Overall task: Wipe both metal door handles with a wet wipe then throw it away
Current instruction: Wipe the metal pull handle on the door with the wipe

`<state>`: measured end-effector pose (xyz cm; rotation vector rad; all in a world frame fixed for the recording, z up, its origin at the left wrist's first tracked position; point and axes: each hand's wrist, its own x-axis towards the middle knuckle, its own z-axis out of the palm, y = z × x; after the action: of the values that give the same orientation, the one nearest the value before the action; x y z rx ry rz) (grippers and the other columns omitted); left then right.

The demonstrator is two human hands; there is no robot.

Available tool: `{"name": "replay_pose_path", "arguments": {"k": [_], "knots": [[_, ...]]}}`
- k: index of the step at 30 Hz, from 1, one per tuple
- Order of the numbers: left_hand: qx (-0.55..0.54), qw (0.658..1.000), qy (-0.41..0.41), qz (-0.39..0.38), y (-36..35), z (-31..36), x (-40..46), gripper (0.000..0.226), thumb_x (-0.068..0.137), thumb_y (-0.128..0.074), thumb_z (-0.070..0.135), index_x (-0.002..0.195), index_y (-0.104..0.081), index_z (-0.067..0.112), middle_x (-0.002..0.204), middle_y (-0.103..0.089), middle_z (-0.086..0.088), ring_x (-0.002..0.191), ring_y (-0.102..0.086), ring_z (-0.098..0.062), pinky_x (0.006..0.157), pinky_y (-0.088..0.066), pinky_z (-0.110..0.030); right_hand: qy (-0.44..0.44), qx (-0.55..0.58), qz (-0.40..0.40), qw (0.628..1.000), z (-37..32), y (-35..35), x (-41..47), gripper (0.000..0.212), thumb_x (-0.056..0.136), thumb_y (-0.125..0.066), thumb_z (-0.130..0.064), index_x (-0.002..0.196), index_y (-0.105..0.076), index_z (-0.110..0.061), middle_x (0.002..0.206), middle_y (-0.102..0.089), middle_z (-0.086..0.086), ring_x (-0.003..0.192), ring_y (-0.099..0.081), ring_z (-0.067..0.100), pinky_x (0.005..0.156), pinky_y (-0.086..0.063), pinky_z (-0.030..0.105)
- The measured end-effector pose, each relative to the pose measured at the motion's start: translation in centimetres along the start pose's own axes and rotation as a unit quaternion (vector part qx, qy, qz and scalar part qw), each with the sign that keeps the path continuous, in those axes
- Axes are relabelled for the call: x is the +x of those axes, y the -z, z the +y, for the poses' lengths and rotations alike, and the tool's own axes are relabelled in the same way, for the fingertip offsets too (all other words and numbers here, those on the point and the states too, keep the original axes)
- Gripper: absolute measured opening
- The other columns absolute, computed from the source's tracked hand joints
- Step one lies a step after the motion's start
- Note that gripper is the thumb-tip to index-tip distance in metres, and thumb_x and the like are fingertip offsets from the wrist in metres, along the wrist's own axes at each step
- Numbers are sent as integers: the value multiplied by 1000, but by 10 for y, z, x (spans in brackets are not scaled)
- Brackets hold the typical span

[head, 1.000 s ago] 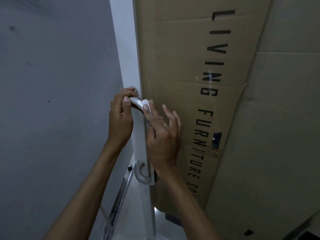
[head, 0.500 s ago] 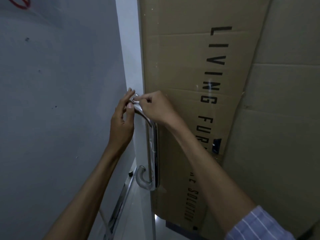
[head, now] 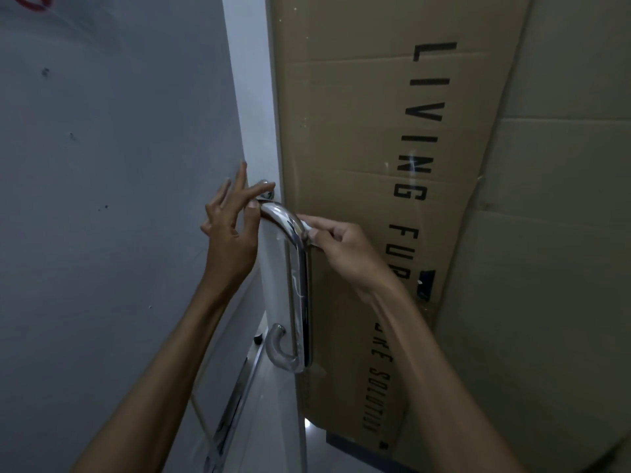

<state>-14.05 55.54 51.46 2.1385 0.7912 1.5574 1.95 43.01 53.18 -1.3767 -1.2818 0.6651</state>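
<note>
Sliding down from the top mount, the right hand (head: 341, 249) is now pinching something pale, most likely the wet wipe (head: 309, 230), against the upper bend of the chrome door handle (head: 300, 285); half a second ago the same fingers were higher, close to where the handle meets the door. The wipe itself is almost hidden under the fingertips, so I cannot tell how it is folded. The left hand (head: 232, 230) is changing too: its fingers are spreading apart, and only the forefinger and thumb are touching the handle near the round mount, while before they were lying closer together on it. The two hands are now apart, with a bare shining piece of the bend between them. I judge that the wiping is going from the top end toward the long vertical bar, so the straight part and the lower curve are not yet cleaned, and the second handle and the throwing away are also waiting. Behind the handle a large cardboard box (head: 375, 131) with black letters is leaning, and the grey wall (head: 102, 199) is standing at the left.
</note>
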Motion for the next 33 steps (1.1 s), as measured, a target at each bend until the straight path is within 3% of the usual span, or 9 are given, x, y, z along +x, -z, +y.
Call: {"name": "replay_pose_path", "arguments": {"k": [4,6,9,12,18,22,27,30,33], "knots": [[-7,1000,14,-2,-3,2,-2,31,113,-42,29,129,-68,32,136,-26,64,156,-17,-15,120,-18,-45,25,39,34,998,4,-12,-2,35,109,-46,-10,137,-65,-15,118,-70,-15,98,-60,-23,81,-42,-2],[-7,1000,19,0,-5,0,-2,31,113,-41,30,128,-68,32,146,-27,55,156,-17,-14,119,-17,-42,18,46,58,997,20,-17,-13,35,110,-47,-16,141,-63,-18,118,-67,-21,93,-58,-28,76,-41,-4],[-11,1000,22,-3,-7,-8,0,31,112,-40,33,126,-68,32,168,-27,21,157,-18,-14,120,-14,-40,-1,36,57,998,39,-18,-29,35,109,-51,-26,142,-61,-24,114,-61,-29,91,-53,-33,71,-39,-6],[-36,999,5,-12,-10,-14,2,31,111,-39,40,123,-67,34,169,-34,5,159,-19,-15,126,-15,-45,-19,51,61,997,41,-19,-29,35,108,-52,-25,142,-61,-23,122,-60,-25,93,-51,-34,74,-38,-7],[-71,997,6,1,-16,-28,3,32,113,-39,42,123,-67,31,169,-34,6,159,-18,-14,125,-22,-60,-61,77,79,992,87,-41,-54,38,109,-50,-28,146,-57,-20,135,-57,-20,99,-50,-34,81,-39,-5],[-86,996,5,13,-19,-23,-1,32,113,-39,41,123,-68,31,173,-24,3,160,-19,-15,125,-23,-59,-110,82,80,987,122,-55,-70,38,110,-47,-22,147,-54,-16,135,-57,-18,100,-51,-33,84,-38,-5],[-92,996,1,19,-21,-19,-3,33,113,-38,38,122,-68,28,173,-24,-3,157,-24,-9,126,-24,-53,-159,61,90,981,162,-76,-85,40,111,-46,-23,149,-50,-14,147,-55,-9,119,-48,-20,97,-34,-4],[-99,995,-4,24,-23,-19,-3,31,113,-40,35,121,-68,26,172,-25,-7,156,-23,-3,127,-25,-51,-186,65,90,976,182,-84,-91,40,110,-45,-21,150,-50,-13,139,-52,-17,102,-45,-34,94,-32,-6],[-111,993,-10,26,-23,-20,-1,30,113,-41,31,121,-69,23,172,-26,-10,159,-22,-9,126,-26,-54,-209,66,96,971,195,-91,-98,40,110,-47,-22,149,-52,-15,132,-52,-22,114,-51,-24,98,-34,-3]]}}
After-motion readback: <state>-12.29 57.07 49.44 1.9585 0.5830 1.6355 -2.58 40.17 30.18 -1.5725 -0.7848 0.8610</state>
